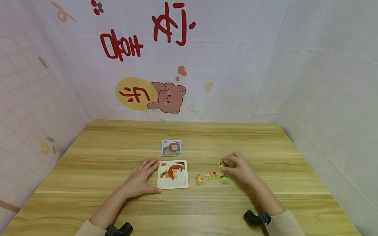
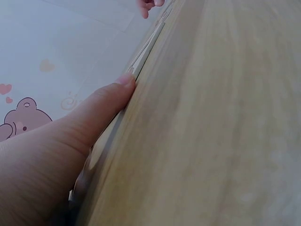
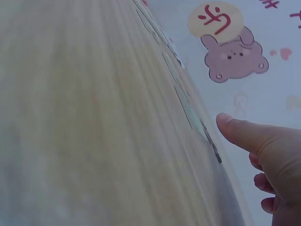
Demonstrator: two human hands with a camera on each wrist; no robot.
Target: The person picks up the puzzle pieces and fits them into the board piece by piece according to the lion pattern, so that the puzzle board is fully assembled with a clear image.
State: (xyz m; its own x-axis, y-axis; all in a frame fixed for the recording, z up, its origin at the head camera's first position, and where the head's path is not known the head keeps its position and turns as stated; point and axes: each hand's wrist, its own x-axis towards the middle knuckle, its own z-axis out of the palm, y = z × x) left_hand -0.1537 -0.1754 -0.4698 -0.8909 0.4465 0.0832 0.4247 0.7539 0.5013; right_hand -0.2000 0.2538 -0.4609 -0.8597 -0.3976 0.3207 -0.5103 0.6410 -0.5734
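A square jigsaw tray [image 1: 172, 186] with a partly assembled lion picture lies on the table. My left hand [image 1: 138, 180] rests at its left side, fingers fairly straight and spread. The index fingertip is by the upper left corner, and the thumb [image 2: 110, 101] touches the tray edge near the lower left one. My right hand [image 1: 240, 167] is low over the table at the right, thumb and index finger apart around a loose puzzle piece [image 1: 220, 164]. In the right wrist view the thumb [image 3: 244, 134] stands off the dark piece edge [image 3: 210, 141], its other fingers curved loosely.
Between tray and right hand lie three more puzzle pieces: one with orange and green [image 1: 199, 179], a middle one [image 1: 211, 175] and a green one [image 1: 224, 179]. A lion picture card [image 1: 171, 148] lies behind the tray. White printed cloth [image 1: 230, 59] stands behind the wooden table [image 1: 189, 213].
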